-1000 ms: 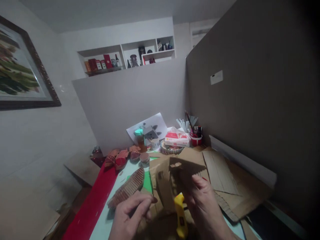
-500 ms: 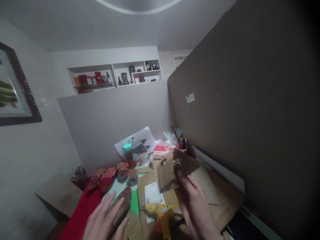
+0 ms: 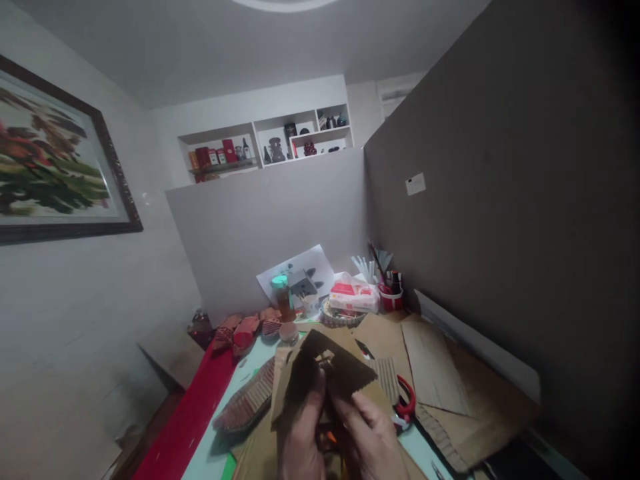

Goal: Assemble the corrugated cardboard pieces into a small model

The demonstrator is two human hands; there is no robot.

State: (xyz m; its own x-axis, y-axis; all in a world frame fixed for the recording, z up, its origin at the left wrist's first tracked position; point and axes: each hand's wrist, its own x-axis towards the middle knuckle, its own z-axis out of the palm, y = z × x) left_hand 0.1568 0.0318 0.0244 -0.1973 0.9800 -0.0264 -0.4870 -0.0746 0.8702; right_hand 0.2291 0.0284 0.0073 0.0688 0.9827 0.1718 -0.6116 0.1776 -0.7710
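Note:
A folded brown cardboard piece (image 3: 345, 360) with a cut-out opening is held up between both hands, its inner side dark. My left hand (image 3: 301, 437) grips its lower left part, thumb pressed against the inside. On the right, my right hand (image 3: 370, 430) has its fingers closed on the lower edge. To the left of them lies a boat-shaped piece of ridged, reddish-brown cardboard (image 3: 246, 399), touched by neither hand. Under the hands only small orange and yellow bits of the glue gun (image 3: 331, 437) show; the rest is hidden.
Red-handled scissors (image 3: 407, 395) and flat cardboard sheets (image 3: 435, 363) lie to the right. Farther back stand a teal-lidded bottle (image 3: 283, 300), a pink-and-white packet (image 3: 354, 295) and a red pen holder (image 3: 391, 299). Grey partitions (image 3: 270, 227) enclose the table.
My left hand has left the ridged boat-shaped piece and now grips the folded cardboard with my right hand. That cardboard has come lower and nearer. The view has turned left.

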